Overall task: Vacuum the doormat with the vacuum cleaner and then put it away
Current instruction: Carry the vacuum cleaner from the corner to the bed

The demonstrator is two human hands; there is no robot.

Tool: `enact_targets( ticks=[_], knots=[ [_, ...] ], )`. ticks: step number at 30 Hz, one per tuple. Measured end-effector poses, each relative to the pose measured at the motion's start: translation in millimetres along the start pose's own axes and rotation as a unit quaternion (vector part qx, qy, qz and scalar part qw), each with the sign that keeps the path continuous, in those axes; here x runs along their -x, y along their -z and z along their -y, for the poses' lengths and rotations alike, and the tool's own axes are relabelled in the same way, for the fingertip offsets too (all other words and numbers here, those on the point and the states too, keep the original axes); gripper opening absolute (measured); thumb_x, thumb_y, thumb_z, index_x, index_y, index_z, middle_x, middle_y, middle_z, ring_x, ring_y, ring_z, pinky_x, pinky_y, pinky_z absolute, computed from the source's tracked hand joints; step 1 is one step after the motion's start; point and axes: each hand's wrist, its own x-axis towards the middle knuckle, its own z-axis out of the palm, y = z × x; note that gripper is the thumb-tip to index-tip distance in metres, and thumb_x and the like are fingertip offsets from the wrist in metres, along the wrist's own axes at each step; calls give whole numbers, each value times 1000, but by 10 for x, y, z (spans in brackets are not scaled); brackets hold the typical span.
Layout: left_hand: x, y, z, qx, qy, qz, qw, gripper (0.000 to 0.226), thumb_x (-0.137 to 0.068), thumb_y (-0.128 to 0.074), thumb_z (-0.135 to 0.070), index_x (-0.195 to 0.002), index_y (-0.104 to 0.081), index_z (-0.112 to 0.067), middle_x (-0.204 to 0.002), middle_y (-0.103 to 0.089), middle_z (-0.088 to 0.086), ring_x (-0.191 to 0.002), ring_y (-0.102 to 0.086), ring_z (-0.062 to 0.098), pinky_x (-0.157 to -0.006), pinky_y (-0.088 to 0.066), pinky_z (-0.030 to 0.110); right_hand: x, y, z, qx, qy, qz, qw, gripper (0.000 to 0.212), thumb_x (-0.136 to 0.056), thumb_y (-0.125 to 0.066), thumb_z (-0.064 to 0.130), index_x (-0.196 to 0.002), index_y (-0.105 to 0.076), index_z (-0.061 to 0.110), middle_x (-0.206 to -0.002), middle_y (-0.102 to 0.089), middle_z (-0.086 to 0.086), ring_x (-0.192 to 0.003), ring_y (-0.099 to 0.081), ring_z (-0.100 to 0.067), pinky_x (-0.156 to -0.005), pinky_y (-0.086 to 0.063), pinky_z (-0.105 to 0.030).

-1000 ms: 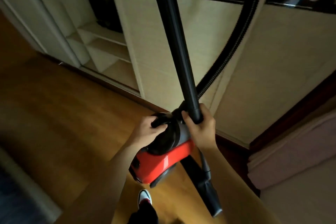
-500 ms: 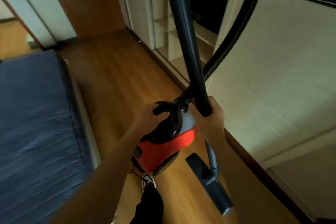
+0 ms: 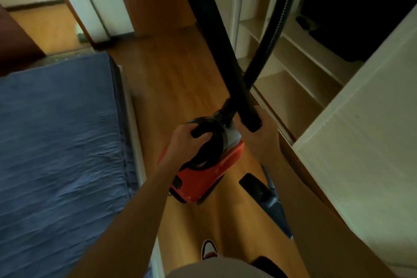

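Note:
I carry a red and black vacuum cleaner (image 3: pixel 203 178) above the wooden floor. My left hand (image 3: pixel 184 142) grips its black top handle. My right hand (image 3: pixel 259 135) is closed around the lower end of the black wand (image 3: pixel 216 36), which rises past the top of the view. The ribbed black hose (image 3: pixel 273 29) curves up from the front of the body. The floor nozzle (image 3: pixel 264 196) hangs below my right forearm. No doormat is in view.
A bed with a blue cover (image 3: pixel 58 133) fills the left. An open wardrobe with pale shelves (image 3: pixel 293 70) and a sliding door (image 3: pixel 365 133) stands on the right. A narrow strip of wooden floor (image 3: pixel 171 79) runs ahead to a doorway (image 3: pixel 45 20). My shoe (image 3: pixel 208 250) shows below.
The view has swung left along the wardrobe, bringing the bed and doorway into sight. Both hands keep the same hold on the vacuum cleaner, which travels with me.

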Motion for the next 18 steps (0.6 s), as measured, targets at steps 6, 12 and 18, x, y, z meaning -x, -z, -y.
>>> enact_targets(
  ticks=[6, 12, 18],
  knots=[
    [-677, 332, 223, -8, 26, -43, 999, 25, -91, -66, -29, -74, -65, -11, -59, -60, 6, -54, -61, 22, -49, -41, 25, -735, -517, -144, -24, -30, 80, 996, 18, -88, -72, 45, -96, -61, 55, -82, -63, 20, -78, -65, -7, -74, -55, -35],
    [-1561, 494, 383, -5, 47, -76, 996, 33, -90, -68, -24, -61, -55, -27, -50, -51, -9, -44, -53, 0, -43, -35, 11, -1726, -938, -363, -70, -44, 99, 992, 18, -91, -76, 29, -89, -63, 40, -78, -62, 15, -78, -64, -2, -73, -52, -21],
    [-2668, 623, 399, 4, 94, -89, 992, 23, -91, -66, -24, -69, -61, -20, -55, -56, -3, -48, -55, 10, -47, -41, 24, -2995, -1225, -575, -98, -98, 132, 981, 24, -90, -76, 27, -103, -67, 10, -90, -67, -10, -82, -66, -18, -64, -51, -11]
  ],
)
